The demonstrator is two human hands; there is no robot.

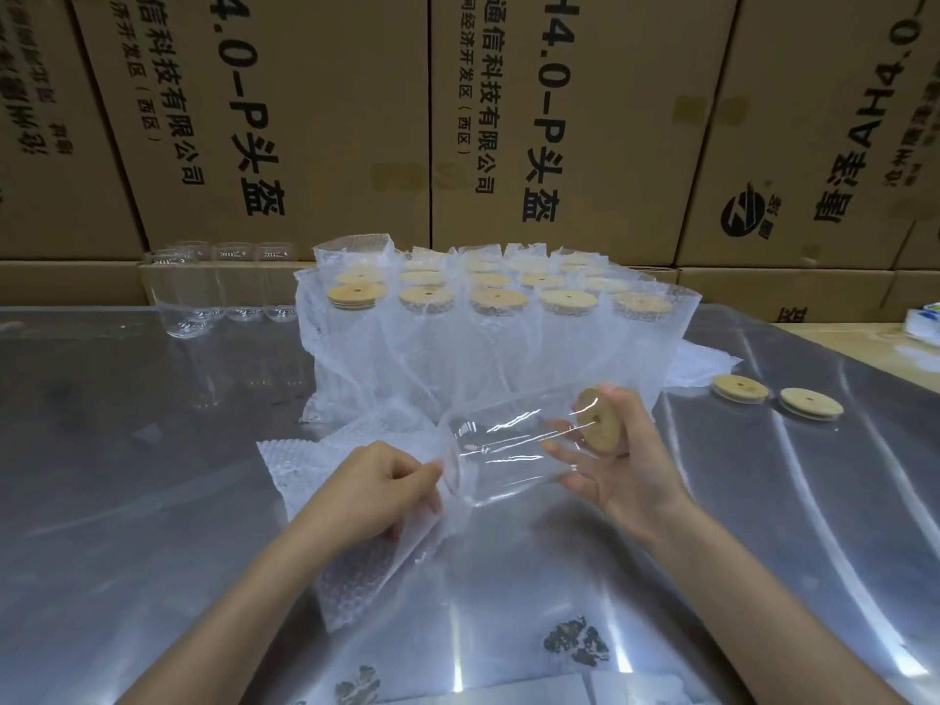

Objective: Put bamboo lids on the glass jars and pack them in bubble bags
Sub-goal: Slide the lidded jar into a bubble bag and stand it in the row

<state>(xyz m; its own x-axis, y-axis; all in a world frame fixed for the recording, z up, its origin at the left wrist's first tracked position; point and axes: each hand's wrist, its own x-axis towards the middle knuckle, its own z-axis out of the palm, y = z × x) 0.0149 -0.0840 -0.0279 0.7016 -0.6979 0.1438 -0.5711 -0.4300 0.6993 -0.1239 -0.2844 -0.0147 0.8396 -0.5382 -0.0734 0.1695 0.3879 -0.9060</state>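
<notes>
The right hand (618,460) is gripping the clear glass jar with its round bamboo lid (529,445), lying sideways above the shiny tabletop (152,450). The left hand (379,488) is pinching the translucent bubble bag (376,541). Keeping the mouth spread wide should let the base slide in cleanly.

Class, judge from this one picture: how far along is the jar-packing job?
Done: a block of lidded jars in bubble bags. In hand: the right hand holds a lidded jar on its side while the left hand grips a bubble bag. Left: empty jars and two loose lids.
</notes>
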